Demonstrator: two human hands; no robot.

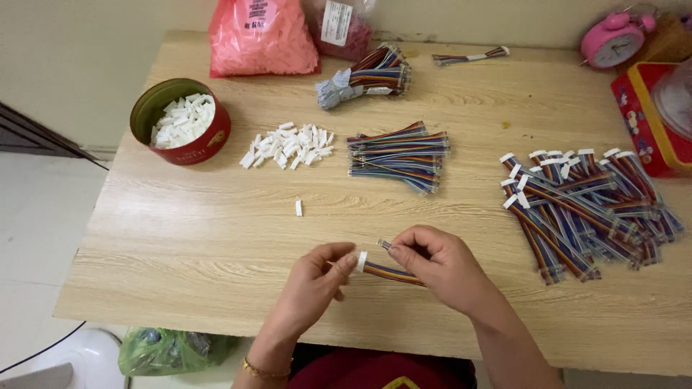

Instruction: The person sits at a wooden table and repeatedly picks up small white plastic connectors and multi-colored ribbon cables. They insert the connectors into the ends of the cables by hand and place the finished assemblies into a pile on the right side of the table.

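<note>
My left hand pinches a small white plastic connector on the end of a short multicoloured ribbon cable. My right hand grips that same cable, folded so its other end sticks up between my fingers. Both hands hover just above the near part of the wooden table. One loose white connector lies on the table ahead of my left hand.
A pile of white connectors and a red round tin holding more sit at the left. Bare cable bundles lie mid-table; cables with connectors are heaped at right. Pink bags, a wrapped bundle and a pink clock stand at the back.
</note>
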